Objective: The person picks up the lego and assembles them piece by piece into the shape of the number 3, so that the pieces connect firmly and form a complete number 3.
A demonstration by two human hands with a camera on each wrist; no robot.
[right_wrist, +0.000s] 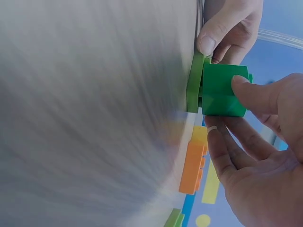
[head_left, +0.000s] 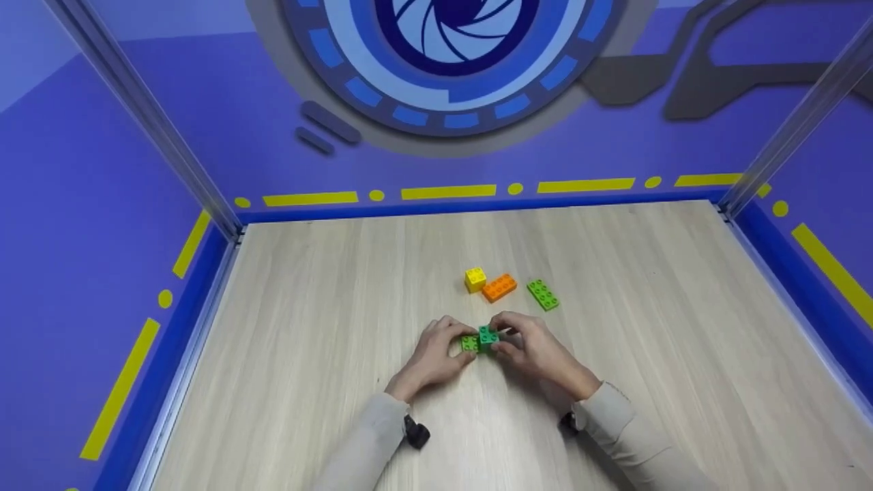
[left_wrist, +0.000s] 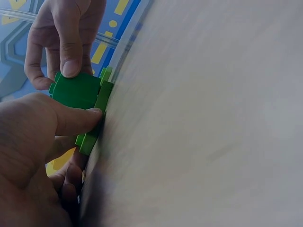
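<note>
Pale wood tabletop [head_left: 327, 307], grain running 12 to 6 o'clock. Purple-blue back wall [head_left: 218, 88] at 12 o'clock, bearing large round picture [head_left: 453, 67] with white blades. Dark gray angular shapes [head_left: 627, 82] at 1 o'clock; two short gray bars [head_left: 331, 122] at 11. Left wall [head_left: 68, 204] at 9, right wall [head_left: 842, 184] at 3, both purple-blue. Metal posts [head_left: 150, 116] in corners at 10 and 2. Yellow dashes [head_left: 448, 192] and dots [head_left: 515, 189] above blue strip [head_left: 307, 214] along wall bases. Light soft.

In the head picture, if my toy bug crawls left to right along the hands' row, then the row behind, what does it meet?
Hands' row: left hand → pinched light-green brick → dark-green block → right hand.
Row behind: yellow block → orange brick → loose light-green brick.
</note>
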